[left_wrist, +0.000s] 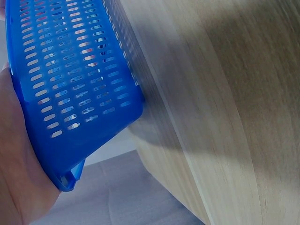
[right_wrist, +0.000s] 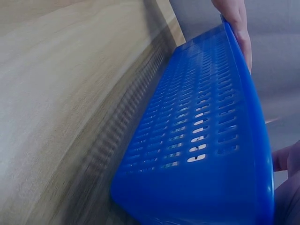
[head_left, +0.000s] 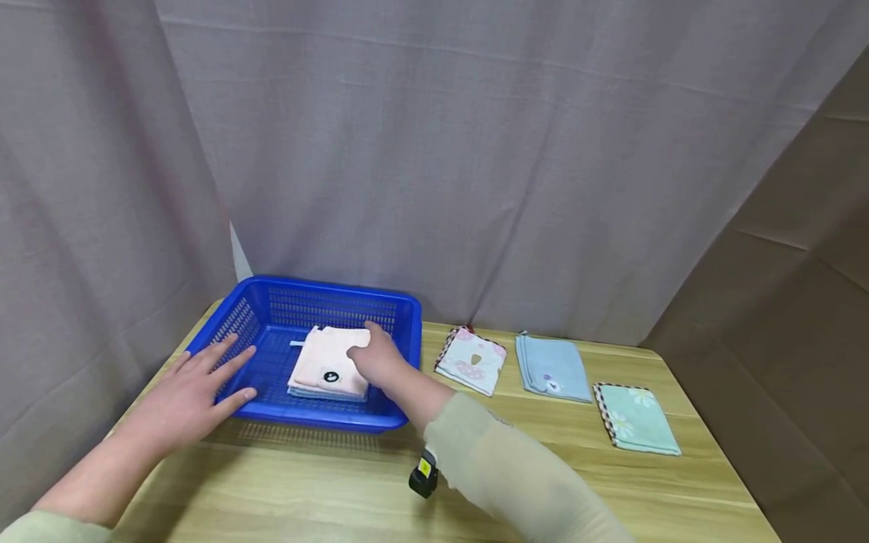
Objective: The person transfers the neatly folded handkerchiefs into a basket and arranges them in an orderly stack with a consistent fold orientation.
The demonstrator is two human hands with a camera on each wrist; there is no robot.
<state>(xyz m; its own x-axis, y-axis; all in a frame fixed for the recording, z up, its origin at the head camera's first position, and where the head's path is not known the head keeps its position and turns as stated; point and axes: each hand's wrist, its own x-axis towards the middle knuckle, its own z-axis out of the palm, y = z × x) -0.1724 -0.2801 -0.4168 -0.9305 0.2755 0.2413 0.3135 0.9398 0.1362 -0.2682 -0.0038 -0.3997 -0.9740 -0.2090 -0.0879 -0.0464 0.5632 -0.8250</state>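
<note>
In the head view, a blue plastic basket (head_left: 333,289) holds a small stack of folded square cloths. The top cloth is a pale pink towel (head_left: 326,353) with a round black patch; light blue edges show beneath it. My left hand (head_left: 197,388) lies over the basket's front left corner, fingers spread and thumb on the front rim. At the stack's right side, my right hand (head_left: 383,360) reaches inside the basket. Its thumb and a finger are apart at the pink towel's right edge; the other fingers are hidden. Both wrist views show the basket's slotted side (left_wrist: 70,70).
Right of the basket, a white and pink patterned cloth (head_left: 473,360), a blue folded cloth (head_left: 553,367) and a green flowered cloth (head_left: 637,418) lie on the wooden table (head_left: 305,490). Grey curtain (head_left: 434,166) hangs behind; a brown covering (head_left: 781,317) stands at the right.
</note>
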